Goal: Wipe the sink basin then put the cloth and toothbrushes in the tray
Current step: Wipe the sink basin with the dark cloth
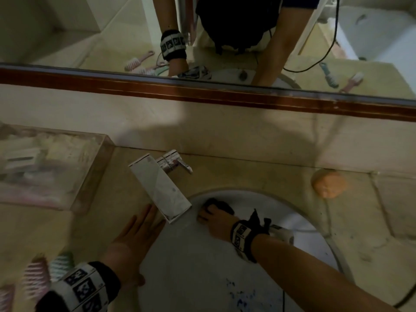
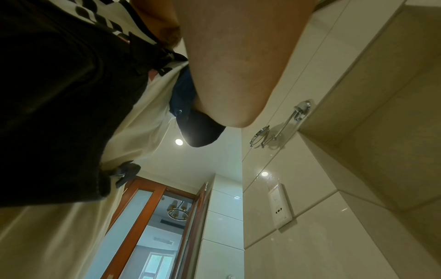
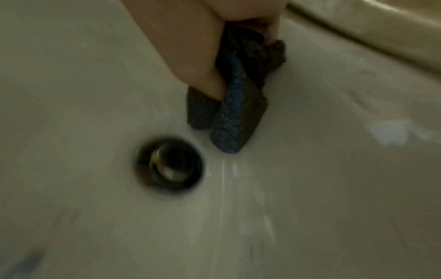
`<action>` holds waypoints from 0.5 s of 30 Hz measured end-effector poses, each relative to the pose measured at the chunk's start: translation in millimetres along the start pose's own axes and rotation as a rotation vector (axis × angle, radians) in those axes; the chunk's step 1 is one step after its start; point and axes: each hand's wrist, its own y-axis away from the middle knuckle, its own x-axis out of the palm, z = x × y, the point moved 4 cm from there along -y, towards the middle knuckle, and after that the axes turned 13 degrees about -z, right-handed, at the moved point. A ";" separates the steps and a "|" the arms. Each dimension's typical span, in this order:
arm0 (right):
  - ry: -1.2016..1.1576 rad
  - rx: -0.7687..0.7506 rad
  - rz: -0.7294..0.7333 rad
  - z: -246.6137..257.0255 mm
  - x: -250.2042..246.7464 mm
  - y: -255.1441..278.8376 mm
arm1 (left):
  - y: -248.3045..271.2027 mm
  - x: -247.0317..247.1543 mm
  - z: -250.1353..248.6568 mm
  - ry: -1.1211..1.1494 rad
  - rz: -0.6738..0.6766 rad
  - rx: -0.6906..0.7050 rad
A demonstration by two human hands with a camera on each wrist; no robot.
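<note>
The right hand is down inside the white sink basin, near the basin's back rim under the tap; its fingers are curled around a bunched-up cloth and squeeze it against the basin wall. The cloth is dark, almost black, with a bumpy blue part hanging down; it looks crumpled and wet, and thin shiny streaks of water run below it. In the right wrist view the cloth sits just beside the round dark drain, a little above it but not touching; the picture there is blurry.

The left hand lies flat on the counter at the left rim of the basin; its fingers are straight and spread and hold nothing; the fingertips reach close to the end of the flat shiny tap.

The toothbrushes lie on the counter at its front left corner, near the left wrist; they look pink and pale green with bristly heads, but they are blurry. The clear tray sits at the back left of the counter against the wall. A round orange sponge rests on the counter to the right of the basin, near the back edge.
</note>
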 end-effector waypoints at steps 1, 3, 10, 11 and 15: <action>0.019 0.026 0.064 -4.7 6.8 7.4 | 0.1 0.2 -0.1 -0.022 0.011 0.001; 0.098 0.018 0.188 -8.0 27.1 23.8 | 0.2 0.9 -0.8 -0.066 0.032 0.001; -0.034 0.475 0.412 -34.8 48.3 86.6 | 2.1 -0.5 -0.3 -0.099 0.040 -0.012; -0.087 0.495 0.430 -40.4 52.1 99.7 | 2.0 -0.9 -1.0 -0.105 0.036 -0.004; -0.343 0.617 0.580 -69.2 53.4 144.1 | 3.7 -1.8 -2.9 -0.126 0.027 0.004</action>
